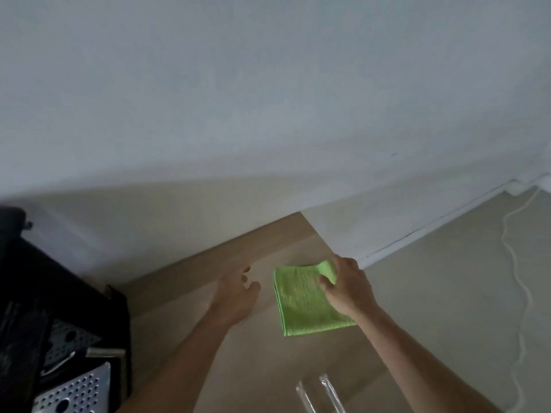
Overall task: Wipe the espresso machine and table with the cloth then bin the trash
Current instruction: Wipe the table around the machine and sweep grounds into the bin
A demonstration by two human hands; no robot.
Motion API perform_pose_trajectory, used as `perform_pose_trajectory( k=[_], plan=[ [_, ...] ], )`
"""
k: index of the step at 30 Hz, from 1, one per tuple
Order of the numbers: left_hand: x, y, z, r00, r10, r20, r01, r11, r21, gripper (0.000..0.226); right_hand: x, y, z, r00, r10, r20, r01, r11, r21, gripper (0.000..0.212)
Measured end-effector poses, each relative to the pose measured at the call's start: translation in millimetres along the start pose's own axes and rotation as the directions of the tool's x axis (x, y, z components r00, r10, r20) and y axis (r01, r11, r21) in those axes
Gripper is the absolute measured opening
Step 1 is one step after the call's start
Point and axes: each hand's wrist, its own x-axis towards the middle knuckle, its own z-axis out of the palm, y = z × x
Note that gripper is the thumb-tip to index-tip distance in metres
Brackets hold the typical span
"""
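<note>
Right hand (348, 289) gripping the folded lime-green microfibre cloth (304, 305) at its far right corner, fabric bunched between thumb and fingers. Left hand (237, 296) relaxed, fingers loosely spread, holding nothing, just left of the cloth and apart from it. Resting on the surface or hovering: cannot tell.

Cloth otherwise flat on the pale wooden table (238, 368), near the table's far right corner.

Looks like the cloth pick-up, or the very start of the table wipe. Hard to call from one blurred frame. No sign of the machine wiped yet.

Next move, as a guess: fuller grasp, then a carry left to the black espresso machine (44, 293) with its perforated metal drip tray (77, 391) at the near left. Calls for a long reach across the left arm, so better to clear that hand first.

Around:
- two clear plastic wrappers (325, 394) at the near edge, likely the trash, right in the path of any near-side wipe
- table edge close on the cloth's right, with a risk of dragging it off
- white cable (518, 293) on the beige floor (447, 278), far right, well off the table
</note>
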Motion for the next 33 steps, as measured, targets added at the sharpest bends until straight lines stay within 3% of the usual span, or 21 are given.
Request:
perform_pose_trajectory(
  k=[3,5,8,15,20,26,30,33],
  plan=[
    [-3.2,-34.9,13.4,0.985,0.163,-0.050,-0.129,0.905,0.406,0.061,-1.8,3.0,31.4,0.977,-0.169,0.128,0.197,0.949,-0.247,0.074],
    [-3.2,-56.1,19.7,0.960,0.269,-0.079,-0.195,0.843,0.501,0.068,-6.0,1.9,53.7,0.948,-0.221,0.231,0.288,0.904,-0.317,0.085],
    [1.6,-73.0,24.1,0.951,0.301,-0.073,-0.210,0.799,0.564,0.066,3.5,6.6,70.7,0.947,-0.231,0.224,0.308,0.851,-0.426,0.090],
    [22.8,-80.5,23.4,0.928,0.365,-0.076,-0.256,0.772,0.581,0.073,68.7,-12.1,74.8,0.966,-0.216,0.139,0.256,0.851,-0.459,0.082],
    [28.9,-84.1,20.9,0.910,0.404,-0.092,-0.276,0.756,0.593,0.073,74.2,-35.5,95.5,0.872,-0.424,0.247,0.490,0.762,-0.423,0.072],
    [33.5,-88.4,20.0,0.886,0.450,-0.115,-0.296,0.737,0.607,0.072,123.8,-25.7,74.2,0.939,-0.342,-0.045,0.302,0.880,-0.367,0.074],
    [34.1,-88.6,21.5,0.882,0.454,-0.125,-0.290,0.733,0.615,0.073,160.2,-43.3,79.4,0.970,-0.241,0.020,0.229,0.892,-0.389,0.070],
    [35.1,-89.4,19.4,0.881,0.458,-0.117,-0.295,0.726,0.622,0.074,154.8,-46.0,82.8,0.939,-0.330,0.093,0.335,0.830,-0.446,0.073]
  ],
)
